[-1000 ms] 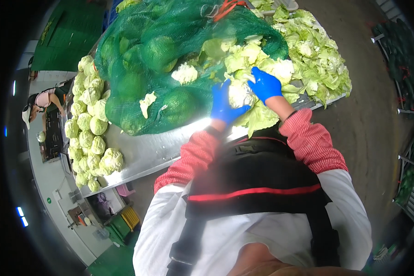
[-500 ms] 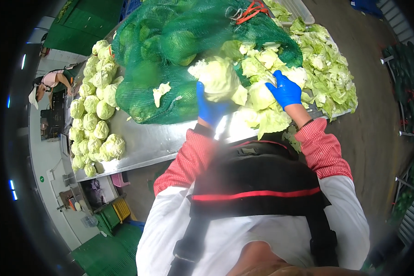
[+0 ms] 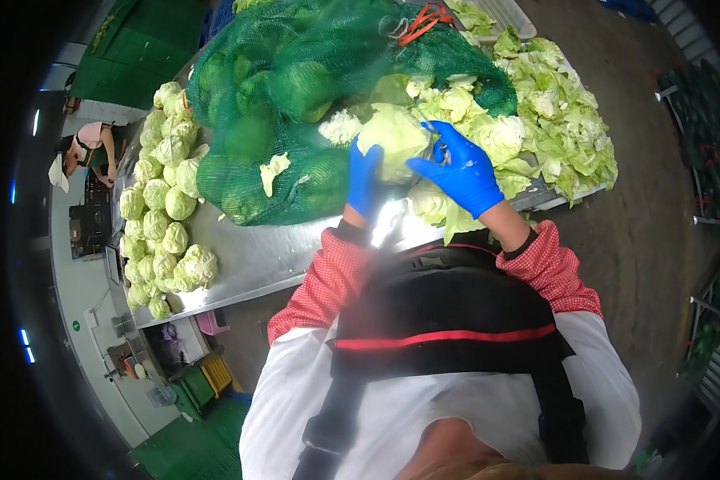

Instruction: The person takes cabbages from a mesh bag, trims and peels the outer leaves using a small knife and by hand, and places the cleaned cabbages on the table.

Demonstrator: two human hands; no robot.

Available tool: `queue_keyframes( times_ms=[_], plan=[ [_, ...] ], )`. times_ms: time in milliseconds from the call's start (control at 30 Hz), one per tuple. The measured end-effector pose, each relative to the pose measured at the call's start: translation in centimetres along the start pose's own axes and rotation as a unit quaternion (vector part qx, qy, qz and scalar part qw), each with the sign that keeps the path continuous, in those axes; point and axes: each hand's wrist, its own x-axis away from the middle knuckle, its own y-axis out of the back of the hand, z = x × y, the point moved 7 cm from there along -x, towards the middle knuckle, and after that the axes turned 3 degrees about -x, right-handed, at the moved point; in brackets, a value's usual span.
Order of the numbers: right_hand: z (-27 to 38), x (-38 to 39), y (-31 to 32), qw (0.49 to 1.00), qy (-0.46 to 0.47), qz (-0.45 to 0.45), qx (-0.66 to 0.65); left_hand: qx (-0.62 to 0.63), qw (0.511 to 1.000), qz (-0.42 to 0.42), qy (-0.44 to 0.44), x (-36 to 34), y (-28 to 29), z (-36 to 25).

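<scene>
A pale green cabbage head (image 3: 394, 144) is held above the metal table, in front of the green mesh sack. My left hand (image 3: 363, 180), in a blue glove, is closed on its left side. On the other side my right hand (image 3: 462, 170), also blue-gloved, has curled fingers and a thumb reaching to the cabbage. Something thin and dark shows at its fingers, too small to make out. Loose cabbage leaves (image 3: 448, 204) lie beneath and beside my right hand. The green mesh sack (image 3: 248, 132) holds several cabbages, and a torn leaf piece (image 3: 274, 173) rests on it.
Trimmed cabbage heads (image 3: 168, 180) are stacked along the left of the metal table (image 3: 256, 254). A heap of loose leaves (image 3: 564, 120) covers the right end, with a white crate (image 3: 504, 16) behind. Another person (image 3: 92, 152) stands beyond the left side.
My right hand has moved left from the loose leaves to the cabbage's right side. The cabbage has shifted slightly right in my left hand, and its whitish ragged part no longer shows on it.
</scene>
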Motion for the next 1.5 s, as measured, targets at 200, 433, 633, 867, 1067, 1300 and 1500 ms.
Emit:
queue_keyframes(
  times_ms=[200,433,633,867,1067,1300,1500],
  plan=[
    [-2.7,0.2,-0.5,0.900,-0.185,0.099,-0.381,0.109,0.991,-0.010,0.075,0.2,-0.8,1.5],
    [-6.8,-2.1,4.6,0.969,-0.106,-0.045,-0.220,0.216,0.964,-0.012,0.153,0.1,-2.0,0.6],
    [1.0,-1.9,2.0,0.996,0.059,0.030,0.066,0.026,0.994,-0.060,0.082,-0.9,-1.8,1.4],
    [-8.0,-1.8,3.1,0.980,-0.057,-0.013,-0.190,0.191,0.965,-0.066,0.167,-0.9,-3.7,1.0],
    [-3.4,-1.8,3.5,0.998,-0.046,0.029,-0.026,0.250,0.958,-0.050,0.127,-1.1,-6.0,1.3],
    [-6.2,-1.5,3.8,0.982,-0.018,0.053,-0.182,0.263,0.951,-0.073,0.143,-0.9,-7.3,2.2],
    [-12.6,-2.3,4.0,0.952,-0.228,0.000,-0.205,0.139,0.977,-0.155,0.045,-1.3,-4.7,1.8]
  ],
)
